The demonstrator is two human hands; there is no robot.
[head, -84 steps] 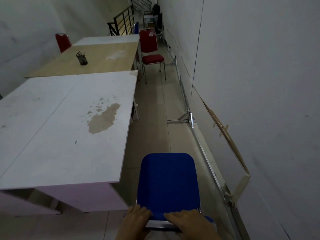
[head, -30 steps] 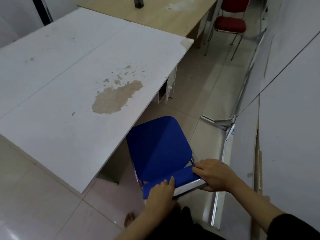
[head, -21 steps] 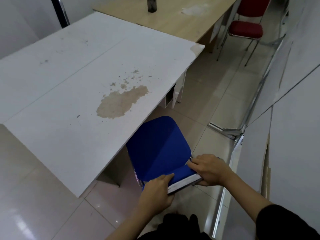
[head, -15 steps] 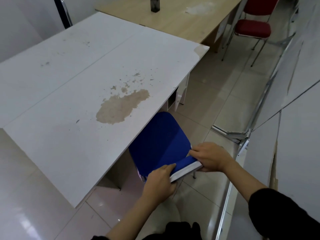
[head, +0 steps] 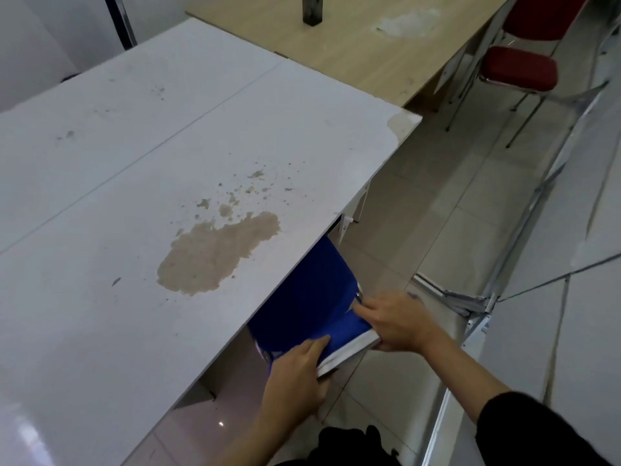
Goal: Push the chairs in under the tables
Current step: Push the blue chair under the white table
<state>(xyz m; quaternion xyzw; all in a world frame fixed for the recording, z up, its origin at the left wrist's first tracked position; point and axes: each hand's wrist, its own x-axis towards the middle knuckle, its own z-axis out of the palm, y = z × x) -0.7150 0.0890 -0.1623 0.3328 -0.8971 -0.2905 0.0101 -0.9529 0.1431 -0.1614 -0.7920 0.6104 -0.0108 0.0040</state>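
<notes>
The white table (head: 141, 203) filled the left and middle of the frame, a brown stain in its middle and a chipped corner toward the upper right. Beyond it, along the top, ran the wooden table (head: 353, 45), with a dark pen holder (head: 312, 10) standing on it at the top edge.

The blue chair (head: 302, 307) sat at the lower middle of the frame, its seat partly hidden under the white table's edge, only the near part and the top of the backrest showing. I judged this chair was mostly in, with perhaps a last bit of travel left; how deep its legs stood I could not see.

The red chair (head: 519, 70) in the upper right stood beside the wooden table, its seat out in the aisle, so it appeared not yet tucked in. That one remained for me to do.

My right hand (head: 393, 322) was clasped over the right end of the backrest's top rail, fingers curled round it. My left hand (head: 295, 371) gripped the left end of the same rail, thumb lying across the blue fabric.
</notes>
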